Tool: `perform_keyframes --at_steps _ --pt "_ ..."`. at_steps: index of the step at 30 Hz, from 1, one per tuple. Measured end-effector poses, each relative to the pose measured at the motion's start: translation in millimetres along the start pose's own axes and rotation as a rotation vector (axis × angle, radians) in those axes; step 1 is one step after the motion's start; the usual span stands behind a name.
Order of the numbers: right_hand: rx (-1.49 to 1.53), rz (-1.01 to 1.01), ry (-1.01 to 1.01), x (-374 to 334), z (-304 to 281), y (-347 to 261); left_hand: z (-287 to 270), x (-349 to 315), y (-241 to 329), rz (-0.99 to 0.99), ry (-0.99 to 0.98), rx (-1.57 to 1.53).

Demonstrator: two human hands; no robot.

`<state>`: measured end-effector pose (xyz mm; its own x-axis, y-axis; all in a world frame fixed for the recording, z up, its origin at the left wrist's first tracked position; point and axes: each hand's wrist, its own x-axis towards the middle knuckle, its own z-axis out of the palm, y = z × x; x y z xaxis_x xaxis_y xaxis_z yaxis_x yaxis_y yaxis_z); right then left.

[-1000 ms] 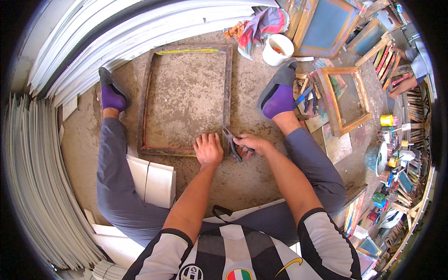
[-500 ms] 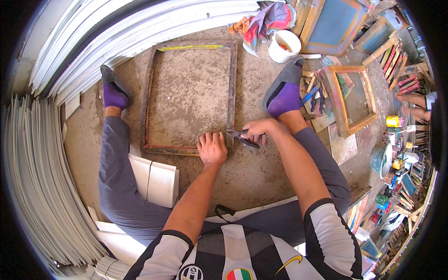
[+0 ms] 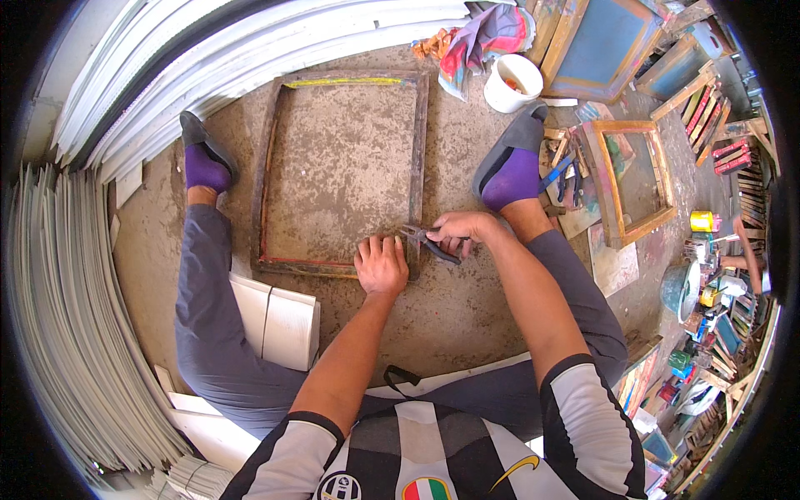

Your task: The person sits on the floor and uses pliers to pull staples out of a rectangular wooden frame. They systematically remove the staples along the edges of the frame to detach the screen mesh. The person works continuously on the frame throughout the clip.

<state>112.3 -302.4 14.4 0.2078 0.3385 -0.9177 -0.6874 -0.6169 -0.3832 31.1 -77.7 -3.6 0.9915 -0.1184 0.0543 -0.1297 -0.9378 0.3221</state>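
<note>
While left hand (image 3: 381, 265) presses flat on wooden frame (image 3: 417, 150) corner, right hand (image 3: 457, 231) grips pliers (image 3: 423, 239) there

Wooden frame (image 3: 337, 171) lies left of bucket (image 3: 512, 82).

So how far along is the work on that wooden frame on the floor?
Done: hard to tell; the wooden frame lies flat between the feet, its inside bare. In hand: the left hand presses on the near right corner while the right hand works pliers there. Left: the other corners show no sign either way.
</note>
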Motion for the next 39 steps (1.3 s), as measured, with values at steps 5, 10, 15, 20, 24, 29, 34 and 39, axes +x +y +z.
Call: perform_keyframes --at_steps 5,10,15,20,24,29,34,39 --pt "0.074 -0.077 -0.032 11 6 20 0 1 1 0.004 0.003 -0.021" --pt "0.338 -0.182 0.092 5 36 30 -1 0 0 -0.007 -0.009 -0.004" --pt "0.415 -0.258 0.215 2 60 29 -2 0 0 -0.012 -0.025 -0.018" --pt "0.429 -0.227 0.432 -17 89 6 -3 0 1 -0.038 -0.03 -0.015" --pt "0.452 -0.095 0.478 -24 102 -23 -1 0 2 -0.039 -0.02 -0.02" --pt "0.409 -0.227 0.394 -36 109 -23 -1 -1 -2 -0.016 -0.031 -0.015" --pt "0.469 -0.298 0.336 -32 102 28 0 0 0 -0.039 -0.041 -0.037" --pt "0.511 -0.248 0.264 -24 87 46 -4 0 0 -0.044 -0.046 -0.037"
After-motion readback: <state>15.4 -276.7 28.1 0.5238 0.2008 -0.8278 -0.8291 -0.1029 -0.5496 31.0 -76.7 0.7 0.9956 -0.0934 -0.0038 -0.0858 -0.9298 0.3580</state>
